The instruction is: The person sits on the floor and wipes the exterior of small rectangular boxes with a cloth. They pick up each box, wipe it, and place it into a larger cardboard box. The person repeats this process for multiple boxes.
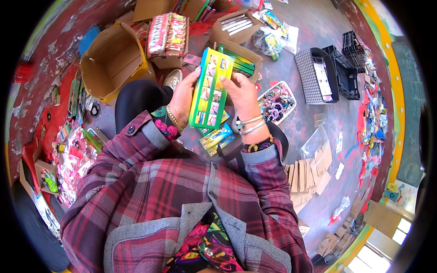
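Note:
A flat green and yellow cardboard box [211, 91], printed with rows of small pictures, is held upright in front of me between both hands. My left hand [183, 96] grips its left edge, thumb toward the top. On the right side, my right hand [243, 94] holds the box with the thumb lying on its printed face. Below the box, more small yellow, green and blue packets [217, 139] lie by my lap. Just beyond it stands an open carton [250, 54] holding similar green boxes. What lies behind the held box is hidden.
A large open cardboard box [114, 66] and a box of pink wrapped packs [167, 38] stand at the far left. To the right are a white tray of hair ties [278, 102], black baskets [314, 75] and brown paper bags [309, 177]. Pink plastic packets [75, 161] pile up at left.

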A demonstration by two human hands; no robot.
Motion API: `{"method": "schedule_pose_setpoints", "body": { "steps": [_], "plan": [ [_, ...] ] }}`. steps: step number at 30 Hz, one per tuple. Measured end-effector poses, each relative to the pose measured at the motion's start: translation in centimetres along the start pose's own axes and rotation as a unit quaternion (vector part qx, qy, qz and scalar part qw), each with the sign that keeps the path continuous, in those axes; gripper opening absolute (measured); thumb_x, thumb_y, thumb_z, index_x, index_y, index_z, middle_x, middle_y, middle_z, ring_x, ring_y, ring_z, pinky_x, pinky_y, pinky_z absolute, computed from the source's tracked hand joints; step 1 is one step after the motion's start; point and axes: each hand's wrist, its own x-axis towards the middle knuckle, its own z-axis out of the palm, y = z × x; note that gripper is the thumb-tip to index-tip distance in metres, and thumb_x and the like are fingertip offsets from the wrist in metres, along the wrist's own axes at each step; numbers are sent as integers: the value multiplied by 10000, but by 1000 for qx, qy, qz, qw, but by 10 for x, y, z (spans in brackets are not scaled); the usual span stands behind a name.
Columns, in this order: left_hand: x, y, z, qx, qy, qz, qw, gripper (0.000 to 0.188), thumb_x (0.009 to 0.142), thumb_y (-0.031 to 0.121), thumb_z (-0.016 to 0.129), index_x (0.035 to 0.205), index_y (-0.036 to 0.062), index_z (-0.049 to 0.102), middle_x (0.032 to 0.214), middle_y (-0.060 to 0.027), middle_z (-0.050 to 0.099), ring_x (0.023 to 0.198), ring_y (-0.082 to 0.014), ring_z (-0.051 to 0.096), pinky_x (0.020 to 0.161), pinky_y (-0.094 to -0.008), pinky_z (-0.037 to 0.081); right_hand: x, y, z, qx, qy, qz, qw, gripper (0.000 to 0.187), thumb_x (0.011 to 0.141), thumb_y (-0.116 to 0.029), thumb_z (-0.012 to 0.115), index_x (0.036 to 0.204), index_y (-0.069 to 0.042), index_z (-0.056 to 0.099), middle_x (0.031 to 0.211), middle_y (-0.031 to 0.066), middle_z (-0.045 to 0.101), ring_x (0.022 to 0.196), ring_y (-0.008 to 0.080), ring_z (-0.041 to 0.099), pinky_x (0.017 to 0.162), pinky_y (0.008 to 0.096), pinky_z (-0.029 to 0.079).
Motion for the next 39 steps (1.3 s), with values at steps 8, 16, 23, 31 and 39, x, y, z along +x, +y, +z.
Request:
{"method": "schedule_pose_setpoints", "body": {
  "steps": [8, 16, 23, 31, 39],
  "plan": [
    [1, 17, 5, 105, 70, 178, 976, 368, 961, 278, 392, 1185, 8, 503, 1068, -106, 609, 903, -169, 592, 786, -292, 474, 29, -43, -23, 276, -108, 115, 948, 356, 830, -96, 641, 1147, 2, 513, 1092, 69, 594, 992, 161, 573, 906, 297, 438],
    [-23, 79, 18, -19, 32, 263, 964, 395, 926, 285, 385, 1059, -28, 586, 1088, -104, 611, 993, -201, 553, 864, -346, 418, 144, -19, -117, -129, 45, -95, 986, 315, 848, -152, 639, 1078, -18, 469, 923, 86, 641, 774, 128, 615, 670, 240, 491],
    [-8, 80, 18, -14, 71, 185, 980, 387, 925, 274, 377, 1052, -23, 590, 1049, -111, 622, 965, -233, 573, 848, -388, 429, 177, 109, -110, -531, -74, -40, 843, 289, 813, -227, 615, 1043, -111, 483, 870, 146, 640, 810, 308, 632, 672, 389, 500],
    [-2, 84, 11, 25, 79, 199, 977, 397, 916, 285, 400, 1069, -30, 586, 1076, -135, 601, 1017, -254, 544, 879, -415, 411, 196, 167, -82, -682, -229, -58, 692, 189, 820, -182, 538, 983, -105, 482, 747, 136, 630, 736, 324, 635, 600, 441, 490],
    [0, 81, 8, 31, 95, 205, 974, 392, 911, 276, 409, 1062, -44, 580, 1091, -139, 592, 1050, -266, 535, 899, -444, 413, 211, 211, -70, -693, -206, -107, 682, 76, 815, -107, 489, 829, -50, 538, 728, 149, 647, 716, 311, 651, 605, 406, 511]
  ]
}}
